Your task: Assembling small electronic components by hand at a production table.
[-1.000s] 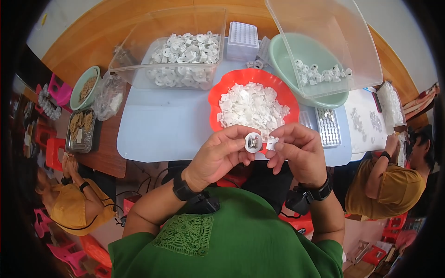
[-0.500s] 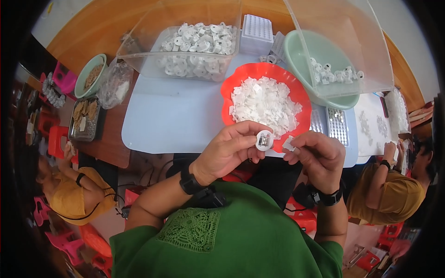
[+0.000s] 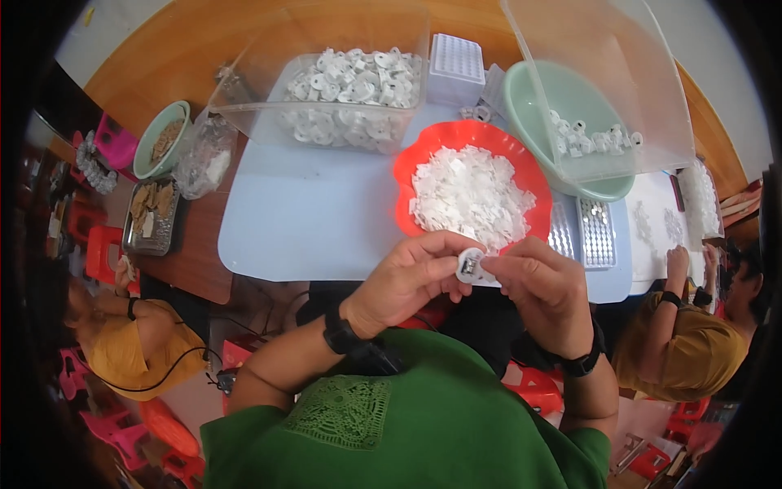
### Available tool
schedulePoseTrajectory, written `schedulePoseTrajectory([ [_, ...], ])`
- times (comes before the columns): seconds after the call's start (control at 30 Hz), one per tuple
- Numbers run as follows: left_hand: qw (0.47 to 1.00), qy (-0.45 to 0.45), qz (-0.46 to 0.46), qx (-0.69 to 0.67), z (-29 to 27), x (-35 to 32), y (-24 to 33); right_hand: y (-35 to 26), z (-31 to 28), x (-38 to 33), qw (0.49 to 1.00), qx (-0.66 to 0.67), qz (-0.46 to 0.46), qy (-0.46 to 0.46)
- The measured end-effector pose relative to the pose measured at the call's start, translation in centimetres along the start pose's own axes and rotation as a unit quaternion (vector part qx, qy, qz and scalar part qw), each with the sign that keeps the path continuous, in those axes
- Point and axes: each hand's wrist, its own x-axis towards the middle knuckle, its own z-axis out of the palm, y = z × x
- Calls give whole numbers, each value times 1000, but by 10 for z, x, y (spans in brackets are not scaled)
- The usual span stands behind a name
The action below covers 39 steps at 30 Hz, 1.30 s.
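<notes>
Between the thumb and fingers of my left hand (image 3: 403, 277) is a round white plastic part (image 3: 468, 266) with a silvery metal insert in its open face. My right hand (image 3: 544, 281) is closed in a pinch right at that part's edge. The small white piece in its fingertips is mostly hidden now. Just beyond both hands stands a red scalloped bowl (image 3: 405, 189), heaped with small flat white plastic pieces (image 3: 472, 196). Both hands are over the near edge of the pale blue table board (image 3: 301, 212).
A clear bin (image 3: 244, 106) of round white parts stands at the back left. Behind the bowl is a stack of white trays (image 3: 456, 61). A green basin (image 3: 607, 189) with white parts sits to the right, near a tray of silver discs (image 3: 597, 232). Co-workers (image 3: 147, 350) sit on both sides.
My right hand has moved left, bringing its small white piece up against the round part in my left hand. The whole view has shifted slightly.
</notes>
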Motion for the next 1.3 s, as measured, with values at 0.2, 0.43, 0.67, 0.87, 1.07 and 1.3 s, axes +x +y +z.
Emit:
schedulePoseTrajectory([
  [0.2,1000,16,-8,25,1,-1,0,-2,7,7,1000,-6,-16,15],
  [0.43,1000,-1,-8,15,-4,-2,-2,1,7,11,998,-25,-51,-25],
  [0.67,1000,0,-5,16,-5,-1,-5,2,8,11,997,-45,-63,-18],
  [0.87,999,-12,-21,21,-2,-2,-4,4,4,12,995,-55,-81,-34],
  [1.07,999,-3,-4,32,-1,-2,-7,3,9,9,995,-70,-69,-5],
  [1.3,996,3,9,89,-1,0,-4,-3,7,6,999,11,50,-10],
])
